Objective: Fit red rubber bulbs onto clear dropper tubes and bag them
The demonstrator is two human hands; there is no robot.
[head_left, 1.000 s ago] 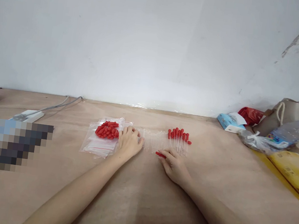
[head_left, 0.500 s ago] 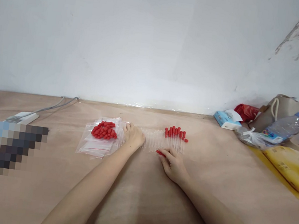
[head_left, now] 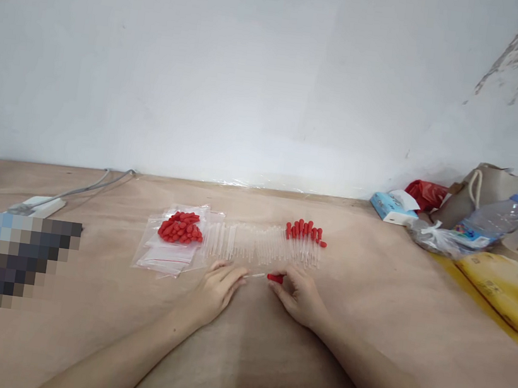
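Note:
My left hand (head_left: 220, 287) is closed on a thin clear dropper tube (head_left: 255, 275), whose end points right. Facing it, my right hand (head_left: 298, 293) pinches a red rubber bulb (head_left: 275, 279); a small gap separates tube and bulb. Behind my hands lies a row of clear dropper tubes (head_left: 243, 243). At the row's right end, several droppers with red bulbs (head_left: 302, 228) lie side by side. Left of the row, a pile of loose red bulbs (head_left: 181, 227) rests on clear zip bags (head_left: 164, 261).
On the brown-covered table (head_left: 237, 356), a power strip (head_left: 42, 207) with a grey cable lies left. To the right are a blue tissue pack (head_left: 393, 208), a plastic bottle (head_left: 494, 218) and a yellow package (head_left: 504, 290). A wall (head_left: 264, 80) stands behind.
My left hand has moved from the tube row toward me and now holds a tube. My right hand, with the red bulb, has shifted slightly nearer me.

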